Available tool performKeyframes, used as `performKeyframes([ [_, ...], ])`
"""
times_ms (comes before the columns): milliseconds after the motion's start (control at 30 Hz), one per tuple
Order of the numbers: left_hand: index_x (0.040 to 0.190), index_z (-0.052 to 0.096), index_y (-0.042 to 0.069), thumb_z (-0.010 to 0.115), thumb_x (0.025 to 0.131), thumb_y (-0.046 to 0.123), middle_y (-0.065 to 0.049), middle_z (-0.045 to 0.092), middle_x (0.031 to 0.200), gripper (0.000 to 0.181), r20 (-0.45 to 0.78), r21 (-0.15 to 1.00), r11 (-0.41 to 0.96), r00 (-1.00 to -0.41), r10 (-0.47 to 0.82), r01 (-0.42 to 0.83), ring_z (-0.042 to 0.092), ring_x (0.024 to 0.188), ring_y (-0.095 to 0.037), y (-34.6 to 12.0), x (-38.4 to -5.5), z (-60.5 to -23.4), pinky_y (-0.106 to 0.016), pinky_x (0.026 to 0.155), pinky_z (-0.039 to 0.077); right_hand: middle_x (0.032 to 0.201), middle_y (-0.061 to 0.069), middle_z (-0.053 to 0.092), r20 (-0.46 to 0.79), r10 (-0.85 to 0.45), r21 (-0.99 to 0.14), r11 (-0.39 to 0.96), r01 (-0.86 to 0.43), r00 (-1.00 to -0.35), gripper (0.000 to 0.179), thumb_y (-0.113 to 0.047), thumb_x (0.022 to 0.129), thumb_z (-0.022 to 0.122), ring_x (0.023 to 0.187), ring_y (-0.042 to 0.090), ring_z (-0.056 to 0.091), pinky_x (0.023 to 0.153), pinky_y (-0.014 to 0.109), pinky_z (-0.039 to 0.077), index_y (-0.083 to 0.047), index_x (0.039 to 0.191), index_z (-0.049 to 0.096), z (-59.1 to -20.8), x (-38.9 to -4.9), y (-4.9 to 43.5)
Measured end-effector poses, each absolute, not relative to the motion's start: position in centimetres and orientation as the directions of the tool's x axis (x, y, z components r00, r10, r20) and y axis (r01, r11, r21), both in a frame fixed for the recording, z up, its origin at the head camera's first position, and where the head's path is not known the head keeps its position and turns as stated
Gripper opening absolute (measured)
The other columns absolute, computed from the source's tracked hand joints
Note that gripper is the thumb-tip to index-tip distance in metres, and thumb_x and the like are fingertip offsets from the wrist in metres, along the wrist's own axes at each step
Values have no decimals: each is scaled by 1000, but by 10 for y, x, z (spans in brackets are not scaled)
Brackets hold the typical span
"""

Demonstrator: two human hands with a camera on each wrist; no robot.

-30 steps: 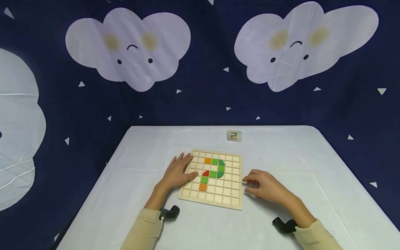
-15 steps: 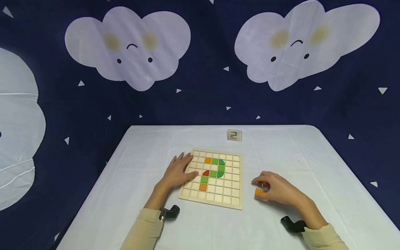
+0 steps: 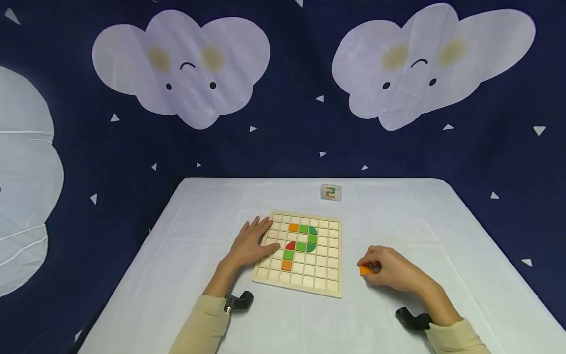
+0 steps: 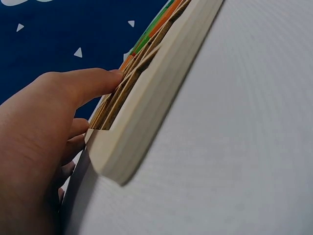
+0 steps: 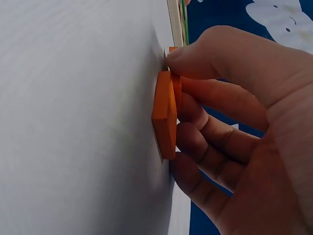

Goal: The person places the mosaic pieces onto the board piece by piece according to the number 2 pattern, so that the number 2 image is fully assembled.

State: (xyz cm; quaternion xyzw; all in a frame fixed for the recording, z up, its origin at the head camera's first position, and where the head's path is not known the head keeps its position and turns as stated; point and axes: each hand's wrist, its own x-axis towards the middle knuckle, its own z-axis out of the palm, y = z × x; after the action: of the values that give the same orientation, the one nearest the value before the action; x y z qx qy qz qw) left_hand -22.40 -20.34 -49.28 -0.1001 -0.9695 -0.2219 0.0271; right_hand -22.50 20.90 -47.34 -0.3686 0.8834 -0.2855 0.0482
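Note:
A square wooden grid board [image 3: 325,270] lies on the white table, several coloured tiles set in its cells in a curved figure. Green squares [image 3: 301,246], orange squares [image 3: 286,265], dark green rounded tiles [image 3: 311,247] and a red rounded tile [image 3: 290,246] form it. My left hand [image 3: 251,246] rests at the board's left edge with fingers spread; its thumb touches the grid in the left wrist view. Right of the board, my right hand [image 3: 393,269] pinches an orange tile [image 3: 365,271] low over the table. In the right wrist view an orange tile [image 5: 165,117] shows beside more orange, partly hidden by fingers.
A small clear block or card [image 3: 331,192] showing a coloured 2 on a grid stands behind the board. White cloth covers the table [image 3: 398,211]. A dark blue curtain [image 3: 292,147] with clouds hangs behind.
My right hand has moved right, away from the board's right edge, and now has an orange tile between its fingertips. The left hand and the board stay put.

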Motion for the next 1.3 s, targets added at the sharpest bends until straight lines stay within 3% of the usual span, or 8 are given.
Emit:
performKeyframes([
  [400,150,37,17,57,83,64,2,28,155,84,72,419,889,-982,172,186,13,145,-20,-205,-226,-490,-38,117,3,92,-14,60,142,-665,-572,550,-609,-733,33,-10,73,77,74,9,54,60,22,47,-18,105,75,-465,-228,198],
  [933,149,39,17,57,82,65,1,30,154,84,83,415,889,-981,174,193,15,145,-20,-202,-226,-494,-39,117,4,95,-13,60,154,-671,-596,522,-610,-725,31,-15,76,78,79,10,55,67,26,50,-15,107,75,-466,-230,178],
  [1300,149,39,17,57,82,65,2,31,154,84,90,417,888,-981,171,193,15,144,-20,-203,-224,-494,-39,117,4,96,-13,60,182,-722,-561,481,-674,-667,28,-18,81,76,77,12,55,63,22,46,-16,110,74,-466,-232,156],
])
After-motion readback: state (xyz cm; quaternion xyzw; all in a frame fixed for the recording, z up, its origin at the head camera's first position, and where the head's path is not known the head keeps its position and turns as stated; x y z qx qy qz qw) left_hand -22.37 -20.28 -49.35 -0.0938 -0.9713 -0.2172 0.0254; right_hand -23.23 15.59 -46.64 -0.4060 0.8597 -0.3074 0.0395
